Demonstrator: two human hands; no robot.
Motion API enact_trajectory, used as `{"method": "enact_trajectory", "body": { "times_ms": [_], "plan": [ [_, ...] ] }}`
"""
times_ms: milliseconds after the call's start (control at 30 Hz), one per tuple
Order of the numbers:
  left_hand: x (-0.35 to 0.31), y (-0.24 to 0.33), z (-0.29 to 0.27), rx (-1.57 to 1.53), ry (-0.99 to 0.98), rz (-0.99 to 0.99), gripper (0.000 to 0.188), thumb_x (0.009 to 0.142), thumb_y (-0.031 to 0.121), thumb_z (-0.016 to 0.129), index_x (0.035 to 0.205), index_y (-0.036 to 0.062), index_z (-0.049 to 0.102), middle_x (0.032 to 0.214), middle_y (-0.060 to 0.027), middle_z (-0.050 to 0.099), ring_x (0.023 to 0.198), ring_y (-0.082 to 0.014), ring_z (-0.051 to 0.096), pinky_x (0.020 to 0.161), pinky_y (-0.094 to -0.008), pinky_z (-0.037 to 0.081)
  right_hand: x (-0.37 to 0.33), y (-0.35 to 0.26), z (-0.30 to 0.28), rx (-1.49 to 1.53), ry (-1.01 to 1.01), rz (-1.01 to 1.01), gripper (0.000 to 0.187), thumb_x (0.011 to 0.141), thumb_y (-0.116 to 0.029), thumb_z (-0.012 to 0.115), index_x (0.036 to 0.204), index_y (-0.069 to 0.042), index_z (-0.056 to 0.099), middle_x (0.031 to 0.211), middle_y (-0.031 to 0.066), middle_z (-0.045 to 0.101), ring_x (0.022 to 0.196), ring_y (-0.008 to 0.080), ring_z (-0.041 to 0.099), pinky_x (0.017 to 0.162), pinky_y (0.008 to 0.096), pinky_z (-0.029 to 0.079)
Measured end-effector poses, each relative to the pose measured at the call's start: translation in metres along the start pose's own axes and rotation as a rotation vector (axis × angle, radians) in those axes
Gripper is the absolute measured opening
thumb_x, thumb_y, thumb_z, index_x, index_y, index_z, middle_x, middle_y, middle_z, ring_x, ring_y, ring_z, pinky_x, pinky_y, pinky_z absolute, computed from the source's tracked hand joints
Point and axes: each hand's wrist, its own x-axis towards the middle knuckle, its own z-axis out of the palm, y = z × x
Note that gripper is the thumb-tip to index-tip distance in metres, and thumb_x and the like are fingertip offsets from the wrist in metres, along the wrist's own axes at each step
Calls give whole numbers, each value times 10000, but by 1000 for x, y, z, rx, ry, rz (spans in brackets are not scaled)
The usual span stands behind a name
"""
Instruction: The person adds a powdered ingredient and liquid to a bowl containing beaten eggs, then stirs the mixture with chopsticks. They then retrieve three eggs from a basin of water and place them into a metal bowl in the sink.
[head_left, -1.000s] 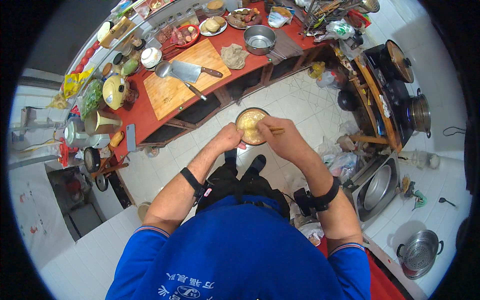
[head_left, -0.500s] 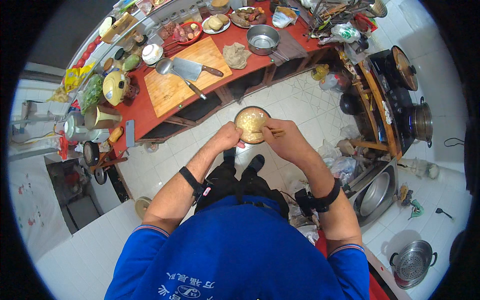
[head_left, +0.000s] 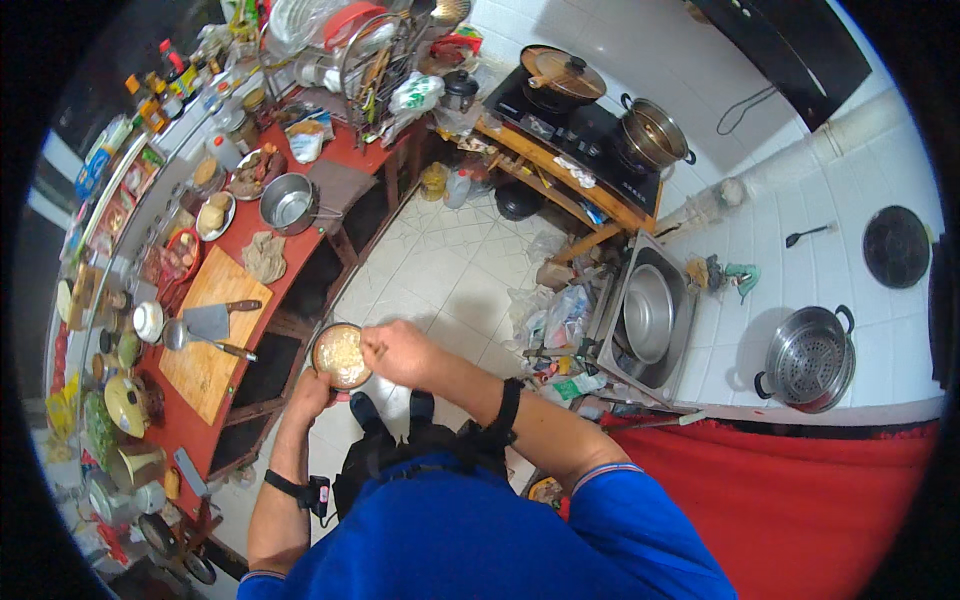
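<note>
A round, dark-rimmed bowl (head_left: 316, 350) with pale yellow food (head_left: 341, 357) in it is held out over the floor in front of me. My left hand (head_left: 311, 390) is closed on its near-left rim. At the bowl's right edge, my right hand (head_left: 393, 353) is in a closed grip. The wooden chopsticks seen in it a moment earlier are mostly hidden by the fingers now. To the left, on the red counter, a wooden cutting board (head_left: 190, 365) bears a cleaver (head_left: 210, 321) and a ladle (head_left: 177, 337).
A steel saucepan (head_left: 288, 204), a crumpled cloth (head_left: 264, 257) and plates of food line the counter (head_left: 190, 445). At the far right stands a stove (head_left: 575, 135) with a lidded pan (head_left: 565, 75) and a steel pot (head_left: 655, 135). A sink (head_left: 675, 340) holds a metal basin (head_left: 648, 315).
My view has turned right, so the counter is farther left and the stove and sink show more fully. Both hands remain at the bowl; the right hand now hides most of the chopsticks.
</note>
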Motion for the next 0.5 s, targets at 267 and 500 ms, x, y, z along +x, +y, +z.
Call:
{"method": "enact_trajectory", "body": {
  "times_ms": [267, 500],
  "plan": [
    [16, 6, 29, 37, -38, 141, 324, 995, 219, 604, 1066, -85, 691, 965, -212, 763, 807, -275, 770, 639, -366, 618, -15, 15, -30, 252, 117, 19, 71, 949, -55, 625, 921, -3, 664, 769, 127, 638, 721, 171, 594, 672, 352, 502],
    [40, 8, 20, -141, -49, 18, 457, 1027, 187, 419, 1135, -216, 604, 974, -268, 760, 826, -298, 797, 664, -350, 641, 20, -8, -44, 163, 51, 109, 146, 954, -124, 659, 885, 3, 646, 723, 182, 662, 621, 267, 655, 613, 400, 515]
  ]
}}
